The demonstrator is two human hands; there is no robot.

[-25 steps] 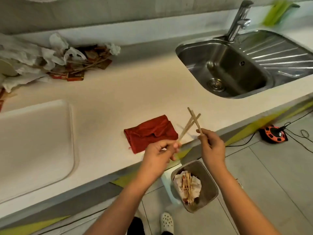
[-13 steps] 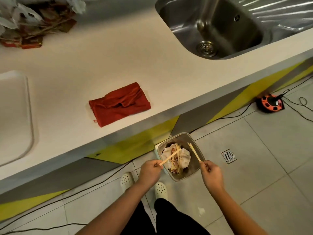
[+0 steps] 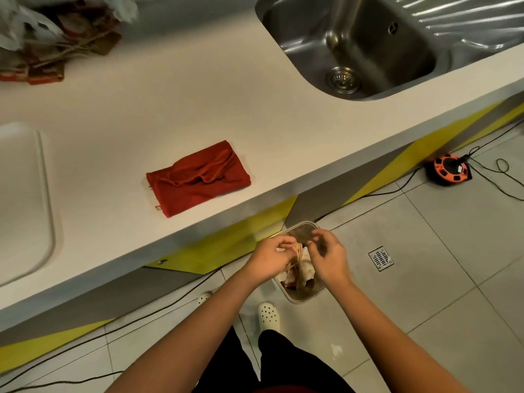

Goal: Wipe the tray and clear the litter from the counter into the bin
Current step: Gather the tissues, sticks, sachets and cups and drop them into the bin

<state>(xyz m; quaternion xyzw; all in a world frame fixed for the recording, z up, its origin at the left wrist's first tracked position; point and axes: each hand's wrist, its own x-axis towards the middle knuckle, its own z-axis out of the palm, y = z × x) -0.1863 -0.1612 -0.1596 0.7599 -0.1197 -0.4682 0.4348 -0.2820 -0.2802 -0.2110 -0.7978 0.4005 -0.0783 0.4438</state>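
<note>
Far left: pale rectangular plastic tray (image 3: 25, 199) flat on the white surface (image 3: 175, 109), cut off by the frame edge. Back left of the surface: pile of crumpled paper, brown wrappers and wooden sticks (image 3: 56, 43), still up there. Middle, near the front edge: folded red cloth (image 3: 198, 178), lying loose, no hand on it. Below the front edge, on the grey tiled floor: small grey rectangular bin (image 3: 302, 293) holding crumpled paper and thin wooden sticks (image 3: 297, 251). Both hands directly over the bin. Left hand (image 3: 270, 258) fingers curled, tips at the stick ends; can't tell whether it grips them. Right hand (image 3: 329, 256) fingers loosely bent, nothing visibly held. Back right: stainless steel sink (image 3: 368, 43) set into the surface. Far right on the floor: orange cable reel (image 3: 449, 173).
</note>
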